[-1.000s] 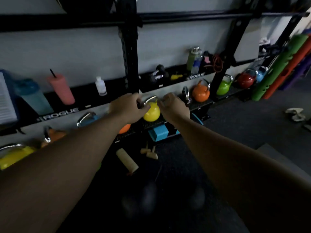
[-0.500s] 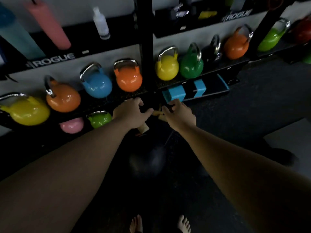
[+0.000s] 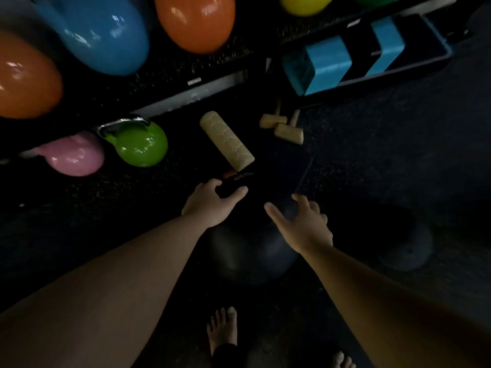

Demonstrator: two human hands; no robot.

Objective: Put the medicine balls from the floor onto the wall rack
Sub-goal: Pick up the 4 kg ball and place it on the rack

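Observation:
A dark medicine ball lies on the black floor just in front of my bare feet, hard to make out in the dim light. A second dark ball rests on the floor to its right. My left hand hovers over the near ball's far left side, fingers spread and curled. My right hand hovers over its right side, fingers apart. Neither hand holds anything. The rack's lowest shelf runs across the top of the view.
Blue and orange kettlebells sit on the shelf. A green kettlebell and a pink one stand on the floor at left. A beige roller, two wooden mallets and a blue-and-black box lie beyond my hands.
My view has tipped down from the rack to the floor. Both hands have dropped from the shelf of kettlebells to the dark ball by my feet, and their fingers have spread.

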